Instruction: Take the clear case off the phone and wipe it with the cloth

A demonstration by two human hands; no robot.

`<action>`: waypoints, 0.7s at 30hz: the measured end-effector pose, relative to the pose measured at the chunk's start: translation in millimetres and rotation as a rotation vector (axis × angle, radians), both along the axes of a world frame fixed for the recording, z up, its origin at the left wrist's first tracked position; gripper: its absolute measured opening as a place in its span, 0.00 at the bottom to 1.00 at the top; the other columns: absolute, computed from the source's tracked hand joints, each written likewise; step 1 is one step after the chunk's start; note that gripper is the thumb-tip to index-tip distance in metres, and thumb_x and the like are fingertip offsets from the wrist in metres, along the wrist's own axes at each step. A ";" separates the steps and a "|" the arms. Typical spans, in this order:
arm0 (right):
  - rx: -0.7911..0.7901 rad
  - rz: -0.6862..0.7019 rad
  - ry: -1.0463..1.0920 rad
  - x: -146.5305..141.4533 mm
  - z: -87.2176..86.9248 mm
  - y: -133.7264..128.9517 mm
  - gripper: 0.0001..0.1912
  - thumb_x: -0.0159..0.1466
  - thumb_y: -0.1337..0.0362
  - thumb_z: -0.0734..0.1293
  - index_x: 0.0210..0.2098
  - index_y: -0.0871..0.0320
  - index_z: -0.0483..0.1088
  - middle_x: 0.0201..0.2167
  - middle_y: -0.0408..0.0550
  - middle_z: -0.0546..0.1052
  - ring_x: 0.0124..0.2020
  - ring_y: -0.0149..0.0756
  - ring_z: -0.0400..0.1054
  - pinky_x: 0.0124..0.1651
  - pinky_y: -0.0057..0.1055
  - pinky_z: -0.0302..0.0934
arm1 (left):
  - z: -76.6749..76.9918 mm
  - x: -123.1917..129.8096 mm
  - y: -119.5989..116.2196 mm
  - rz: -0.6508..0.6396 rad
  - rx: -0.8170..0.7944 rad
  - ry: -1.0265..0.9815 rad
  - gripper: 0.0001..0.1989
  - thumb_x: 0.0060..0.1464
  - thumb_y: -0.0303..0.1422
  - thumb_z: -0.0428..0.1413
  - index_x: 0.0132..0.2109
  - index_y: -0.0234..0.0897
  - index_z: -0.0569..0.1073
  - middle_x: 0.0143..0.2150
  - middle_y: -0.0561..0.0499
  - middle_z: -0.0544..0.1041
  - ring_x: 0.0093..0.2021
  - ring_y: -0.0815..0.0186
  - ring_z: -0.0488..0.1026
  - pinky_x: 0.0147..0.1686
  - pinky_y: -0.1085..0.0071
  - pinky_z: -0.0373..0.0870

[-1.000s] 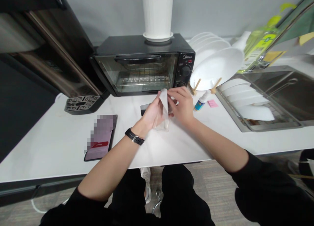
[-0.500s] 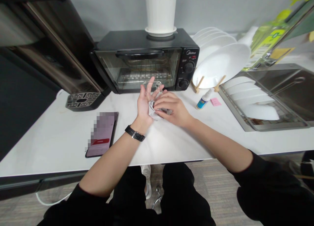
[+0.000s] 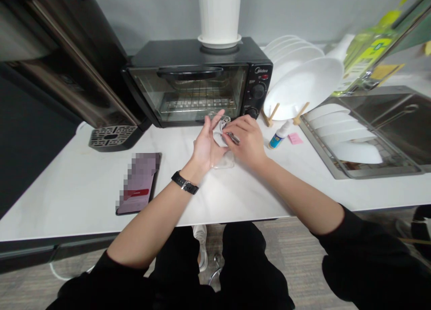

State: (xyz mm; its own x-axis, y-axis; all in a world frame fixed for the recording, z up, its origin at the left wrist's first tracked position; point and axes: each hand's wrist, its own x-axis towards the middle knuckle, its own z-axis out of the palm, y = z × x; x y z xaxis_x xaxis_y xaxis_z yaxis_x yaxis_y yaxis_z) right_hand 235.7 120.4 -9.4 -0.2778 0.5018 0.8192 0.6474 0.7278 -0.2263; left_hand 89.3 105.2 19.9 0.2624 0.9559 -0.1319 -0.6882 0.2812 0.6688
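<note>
Job looked unfinished: right hand (image 3: 247,139) pinched pale cloth (image 3: 219,133) at clear case (image 3: 225,163), left hand (image 3: 204,149) loosely gripped case.

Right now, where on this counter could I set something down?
The counter looks bare left of the phone, and between the right forearm and the sink. It's crowded where the left hand and right hand meet at the clear plastic piece, and by the plates, small bottle and pink note.
</note>
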 end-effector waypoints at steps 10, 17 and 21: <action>-0.055 -0.063 0.165 2.2 0.2 -0.2 0.07 0.73 0.66 0.71 0.42 0.53 0.84 0.41 0.50 0.86 0.47 0.49 0.74 0.51 0.49 0.71 | -3.6 7.3 -3.2 -0.213 -0.093 0.080 0.25 0.78 0.51 0.42 0.59 0.44 0.78 0.50 0.46 0.85 0.51 0.54 0.82 0.55 0.53 0.79; -0.031 0.191 0.184 -3.7 0.2 -1.8 0.06 0.72 0.65 0.73 0.42 0.53 0.85 0.42 0.47 0.88 0.47 0.45 0.76 0.51 0.47 0.73 | -3.0 5.1 -1.7 -0.116 -0.077 -0.066 0.24 0.79 0.45 0.42 0.67 0.41 0.74 0.42 0.50 0.84 0.40 0.65 0.82 0.47 0.68 0.80; -0.076 0.460 0.071 -9.3 1.0 -7.0 0.05 0.73 0.62 0.72 0.42 0.51 0.84 0.42 0.45 0.87 0.48 0.42 0.75 0.55 0.46 0.71 | -0.5 -7.9 3.7 0.014 -0.002 -0.029 0.30 0.78 0.52 0.39 0.76 0.48 0.67 0.44 0.49 0.84 0.43 0.63 0.83 0.48 0.68 0.80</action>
